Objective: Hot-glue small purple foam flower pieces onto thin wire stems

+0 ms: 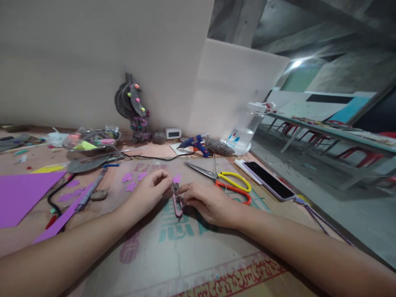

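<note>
Fingers (189,190) — pink snips (178,209) between them

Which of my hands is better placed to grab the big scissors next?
Probably your right hand: the yellow-and-orange-handled scissors lie just beyond it, on its side. Your left hand is farther off, across the pink thread snips. The right fingers are at those snips, though, and may need freeing first.
</note>
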`<state>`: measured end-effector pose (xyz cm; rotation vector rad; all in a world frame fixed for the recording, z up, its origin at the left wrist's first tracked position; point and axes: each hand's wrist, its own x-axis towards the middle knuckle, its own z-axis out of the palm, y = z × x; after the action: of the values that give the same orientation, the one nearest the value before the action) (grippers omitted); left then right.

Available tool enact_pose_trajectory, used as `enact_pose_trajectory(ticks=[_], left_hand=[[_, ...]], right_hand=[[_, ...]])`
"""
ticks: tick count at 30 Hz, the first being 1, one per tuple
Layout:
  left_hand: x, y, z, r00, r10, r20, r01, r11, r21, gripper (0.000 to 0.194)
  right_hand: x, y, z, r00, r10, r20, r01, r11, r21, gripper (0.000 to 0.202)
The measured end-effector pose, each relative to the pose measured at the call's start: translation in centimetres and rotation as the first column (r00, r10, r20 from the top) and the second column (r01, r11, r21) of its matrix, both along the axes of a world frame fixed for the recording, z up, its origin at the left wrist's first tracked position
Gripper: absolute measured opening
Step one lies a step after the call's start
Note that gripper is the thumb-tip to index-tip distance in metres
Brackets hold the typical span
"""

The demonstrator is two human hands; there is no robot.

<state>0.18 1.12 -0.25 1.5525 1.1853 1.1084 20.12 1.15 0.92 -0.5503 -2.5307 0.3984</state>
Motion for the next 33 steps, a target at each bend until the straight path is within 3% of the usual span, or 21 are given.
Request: enact_pose_trajectory(ticks=[4, 9, 14, 18, 20, 24, 33], left_hand=[[0.0, 0.1, -0.1, 1.0, -0.01, 0.012, 0.01, 1.0, -0.027, 0.02], [0.0, 0.1, 0.0, 1.0, -0.006, 0.024, 0.007, 0.999, -0.031, 0.019], [0.0, 0.1, -0.1, 1.0, -0.007, 0.026, 0.007, 1.0, -0.022, 0.017], [0.1, 0.0, 0.0, 1.0, -0.004, 0.031, 0.005, 1.0, -0.027, 0.017], [0.0, 0.0, 0.1, 1.0, -0.002, 0.02, 0.003, 1.0, -0.026, 0.017], [0.0, 0.0, 0.1, 1.0, -0.008, 0.005, 0.008, 1.0, -0.027, 0.017], [0.0, 0.0, 0.0, 1.0, 0.0, 0.005, 0.0, 1.0, -0.017, 0.017]], right_hand=[[0.4, -0.5, -0.1, 0.995, -0.093, -0.026, 0.083, 0.96, -0.267, 0.016], [0.6, -0.5, -0.3, 0.99, -0.127, -0.057, 0.105, 0.95, -0.294, 0.013], [0.6, -0.5, 0.5, 0.989, -0.07, -0.132, 0.012, 0.919, -0.394, 0.024], [0.7, -0.5, 0.8, 0.998, -0.046, -0.052, 0.032, 0.967, -0.253, 0.026], [0.8, -0.4, 0.8, 1.0, -0.02, 0.012, 0.022, 0.982, -0.19, 0.037], [0.8, -0.2, 0.4, 0.998, 0.002, 0.063, 0.01, 0.981, -0.192, 0.054], [0.9, 0.6, -0.7, 0.997, 0.023, 0.067, -0.028, 0.997, 0.076, 0.022]])
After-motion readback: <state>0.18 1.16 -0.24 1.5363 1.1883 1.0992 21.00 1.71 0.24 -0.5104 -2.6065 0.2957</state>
